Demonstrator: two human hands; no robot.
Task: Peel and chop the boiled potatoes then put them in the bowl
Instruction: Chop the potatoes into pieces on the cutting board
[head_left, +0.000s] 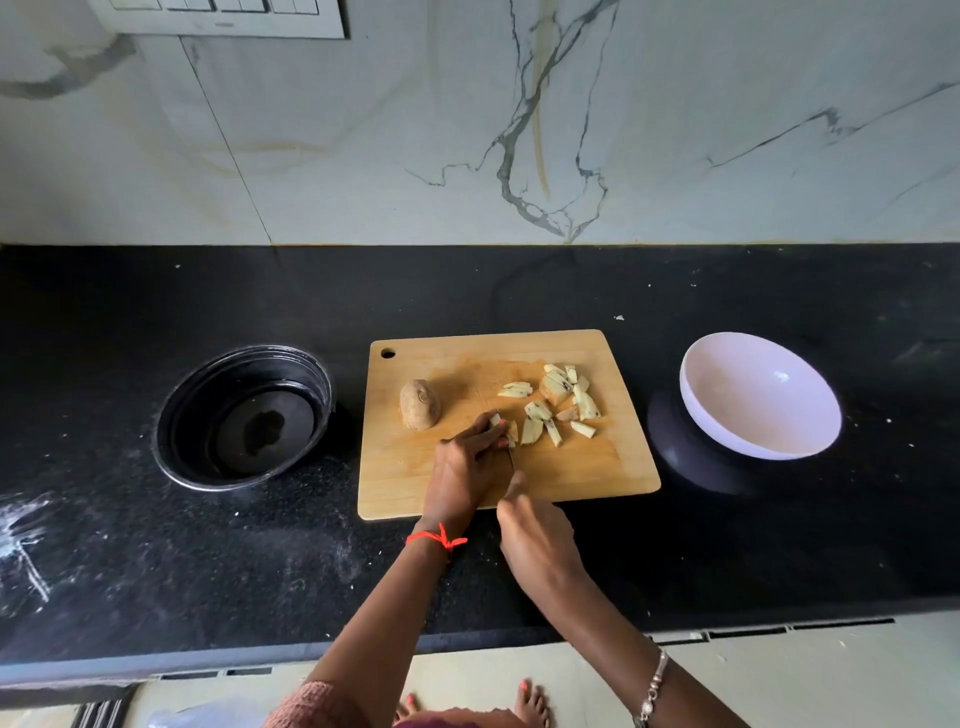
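On the board the left hand clamps a potato piece, the right hand gripping the knife just beside it.

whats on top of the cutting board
A whole potato, a pile of cut pieces, and a piece the left hand holds against the knife. The left hand hides most of that piece; the right hand hides the knife's handle.
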